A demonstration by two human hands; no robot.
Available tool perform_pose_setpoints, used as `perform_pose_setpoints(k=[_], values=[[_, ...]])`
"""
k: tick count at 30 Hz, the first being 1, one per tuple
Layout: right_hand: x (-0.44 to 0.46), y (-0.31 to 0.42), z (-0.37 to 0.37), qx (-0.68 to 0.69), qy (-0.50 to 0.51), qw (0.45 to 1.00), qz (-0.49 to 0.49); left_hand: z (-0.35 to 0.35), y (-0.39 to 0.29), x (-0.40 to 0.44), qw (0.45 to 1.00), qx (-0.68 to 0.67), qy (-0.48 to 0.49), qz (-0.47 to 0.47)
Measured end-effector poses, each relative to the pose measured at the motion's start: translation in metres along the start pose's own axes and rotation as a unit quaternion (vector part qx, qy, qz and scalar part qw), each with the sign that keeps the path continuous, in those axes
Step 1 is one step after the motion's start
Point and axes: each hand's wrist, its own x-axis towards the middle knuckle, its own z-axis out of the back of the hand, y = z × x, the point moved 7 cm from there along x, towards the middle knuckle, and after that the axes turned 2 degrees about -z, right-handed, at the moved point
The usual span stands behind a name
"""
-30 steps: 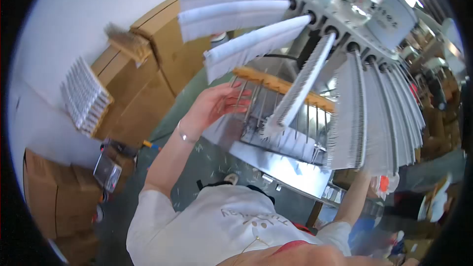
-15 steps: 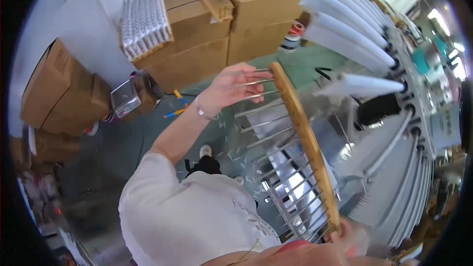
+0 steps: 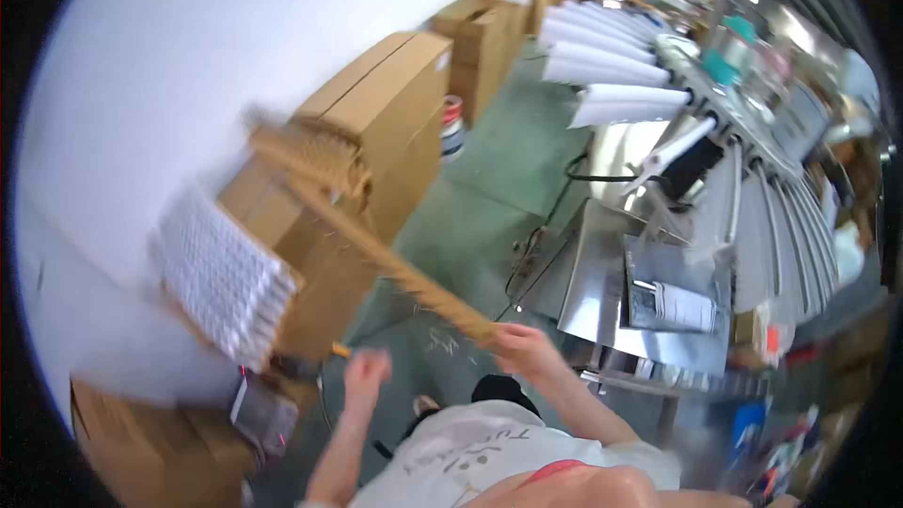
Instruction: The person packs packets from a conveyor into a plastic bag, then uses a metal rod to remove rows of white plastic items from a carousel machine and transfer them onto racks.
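A long wooden bar (image 3: 414, 277) slants from the lower middle up to the left, above the cardboard boxes. My right hand (image 3: 522, 350) is closed around its near end. The bar's far end overlaps a blurred pile of wooden pieces (image 3: 324, 162) on a box, and I cannot tell if they touch. Metal rods on the bar cannot be made out from this angle. My left hand (image 3: 367, 372) is apart from the bar, lower and to the left, its fingers smeared by motion.
A rack of shiny metal rods (image 3: 226, 273) lies on a cardboard box (image 3: 386, 85) row along the wall. To the right are a metal machine table (image 3: 602, 273) and a curved row of white rolls (image 3: 611, 66). A small scale-like device (image 3: 263, 414) sits lower left.
My view has turned rightward. The bar has swung towards the boxes on the left. My left hand has come off its rods and dropped back, while my right hand keeps hold of one end.
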Motion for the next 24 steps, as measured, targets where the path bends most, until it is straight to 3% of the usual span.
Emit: perform_pose_setpoints(k=[1,2,3,4,6,8,9,11,12,13,14,16,18,20,21,22,24], values=[[0.039,-0.013,-0.020,0.037,0.086,0.996,-0.013,0.020,0.057,-0.025,0.995,0.091,-0.006,0.034],[0.071,-0.021,-0.039,0.046,0.098,0.994,-0.017,0.038,0.082,-0.053,0.965,0.259,0.016,0.031],[0.103,-0.026,-0.060,0.051,0.113,0.992,-0.027,0.061,0.140,-0.085,0.913,0.406,0.039,0.032],[0.135,-0.031,-0.076,0.058,0.116,0.991,-0.038,0.091,0.251,-0.125,0.815,0.553,0.131,0.117],[0.198,-0.039,-0.095,0.058,0.122,0.989,-0.053,0.145,0.295,-0.181,0.759,0.570,0.157,0.272],[0.255,-0.043,-0.110,0.025,0.090,0.993,-0.073,0.193,0.305,-0.226,0.750,0.532,0.091,0.381],[0.281,-0.042,-0.120,0.025,0.130,0.988,-0.084,0.211,0.315,-0.250,0.751,0.508,0.043,0.419],[0.328,-0.036,-0.130,-0.060,0.120,0.988,-0.075,0.238,0.327,-0.296,0.758,0.475,-0.074,0.441],[0.380,-0.057,-0.119,0.038,0.204,0.969,-0.134,0.233,0.320,-0.310,0.761,0.489,-0.100,0.413],[0.401,-0.057,-0.127,0.027,0.193,0.971,-0.135,0.199,0.217,-0.249,0.726,0.583,0.014,0.365],[0.420,-0.051,-0.138,0.016,0.178,0.976,-0.123,0.178,0.200,-0.229,0.699,0.653,0.151,0.250],[0.449,-0.048,-0.151,0.047,0.167,0.972,-0.159,0.171,0.260,-0.231,0.685,0.614,0.135,0.368],[0.481,-0.046,-0.154,0.117,0.144,0.967,-0.178,0.167,0.353,-0.236,0.626,0.576,0.118,0.513],[0.508,-0.044,-0.156,0.127,0.146,0.963,-0.186,0.143,0.393,-0.239,0.590,0.561,0.135,0.564],[0.519,-0.045,-0.151,0.141,0.139,0.962,-0.189,0.123,0.343,-0.210,0.696,0.462,0.056,0.546],[0.531,-0.039,-0.148,0.114,0.180,0.967,-0.137,0.107,0.223,-0.146,0.783,0.343,-0.016,0.518],[0.533,-0.034,-0.152,0.146,0.177,0.963,-0.144,0.072,0.258,-0.187,0.913,0.198,-0.176,0.311]])
